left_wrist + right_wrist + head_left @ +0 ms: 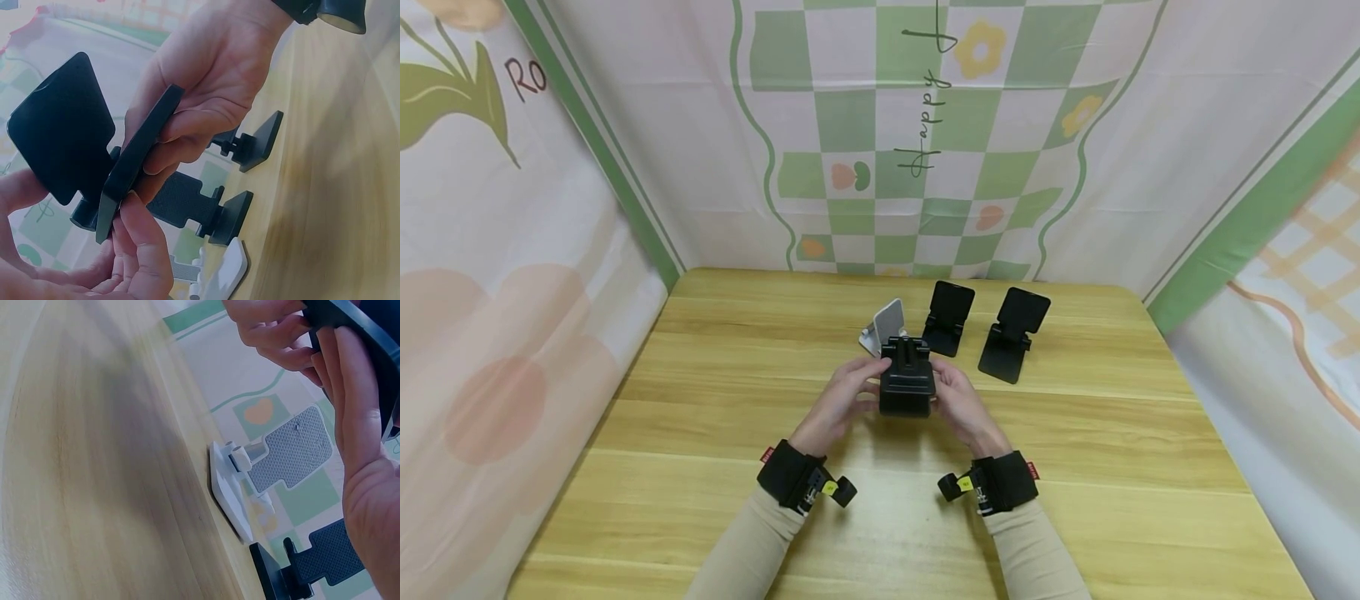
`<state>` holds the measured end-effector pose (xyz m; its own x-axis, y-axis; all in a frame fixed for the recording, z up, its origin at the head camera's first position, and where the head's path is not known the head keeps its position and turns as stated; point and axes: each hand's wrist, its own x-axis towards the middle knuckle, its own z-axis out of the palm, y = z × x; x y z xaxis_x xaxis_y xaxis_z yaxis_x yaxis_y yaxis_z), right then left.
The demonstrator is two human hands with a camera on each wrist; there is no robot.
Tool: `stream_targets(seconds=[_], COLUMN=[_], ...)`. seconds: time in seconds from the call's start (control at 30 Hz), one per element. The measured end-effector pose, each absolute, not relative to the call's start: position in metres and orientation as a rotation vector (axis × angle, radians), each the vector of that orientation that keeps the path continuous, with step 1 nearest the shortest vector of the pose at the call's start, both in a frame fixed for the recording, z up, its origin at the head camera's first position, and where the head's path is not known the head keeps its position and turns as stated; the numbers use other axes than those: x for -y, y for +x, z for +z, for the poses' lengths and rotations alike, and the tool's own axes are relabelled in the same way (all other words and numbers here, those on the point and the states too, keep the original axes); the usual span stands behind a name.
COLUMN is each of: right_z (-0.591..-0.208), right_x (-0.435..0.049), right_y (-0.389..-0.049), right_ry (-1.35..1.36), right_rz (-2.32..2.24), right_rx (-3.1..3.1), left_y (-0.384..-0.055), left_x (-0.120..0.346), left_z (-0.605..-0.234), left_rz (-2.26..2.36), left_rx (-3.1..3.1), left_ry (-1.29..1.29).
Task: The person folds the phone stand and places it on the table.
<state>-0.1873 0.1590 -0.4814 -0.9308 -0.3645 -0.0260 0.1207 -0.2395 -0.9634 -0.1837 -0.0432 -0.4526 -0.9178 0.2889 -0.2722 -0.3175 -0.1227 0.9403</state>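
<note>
A black folding phone stand [907,379] is held up off the table between both hands, its hinge facing away from me. On its left side, my left hand [838,400] grips it with the thumb near the hinge. My right hand [964,407] holds the opposite side, its fingers partly hidden behind the stand. In the left wrist view, the held stand [65,128] has its plate and base spread apart at the hinge, with fingers of both hands on the base. Just beyond the hands is a white phone stand [889,323] with a grey pad, partly covered by the held one.
Two more black phone stands stand unfolded in the back half of the wooden table [700,400]: one black stand [951,308] beside the white one, another black stand [1015,329] farther right. A patterned cloth [842,125] hangs behind the table's back edge.
</note>
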Motion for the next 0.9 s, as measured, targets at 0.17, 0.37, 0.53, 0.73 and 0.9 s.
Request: stream_targets(seconds=[0.17, 0.37, 0.53, 0.73, 0.9], right_z=[-0.4814, -0.4793, -0.4762, -0.4741, -0.4746], right_x=[-0.1592, -0.161, -0.1629, -0.1624, -0.1623], right_y=[-0.1874, -0.187, -0.1863, -0.1867, -0.187], right_ry=[-0.288, -0.316, -0.343, -0.346, -0.353], right_rz=[-2.212, -2.237, -2.264, -2.225, -2.215], right_rx=[-1.737, -1.627, -1.517, -1.542, -1.579], left_y=[-0.1844, -0.1857, -0.1846, -0.1859, -0.1883], left_x=[0.0431, 0.0444, 0.0469, 0.0476, 0.0463], left_z=[-0.4523, -0.4525, -0.4518, -0.4525, -0.454], left_rz=[2.095, 2.114, 2.097, 2.063, 2.046], left_rx=[-1.765, -1.764, -1.78, -1.795, -1.828], left_ry=[-0.044, -0.035, -0.014, -0.001, 0.001])
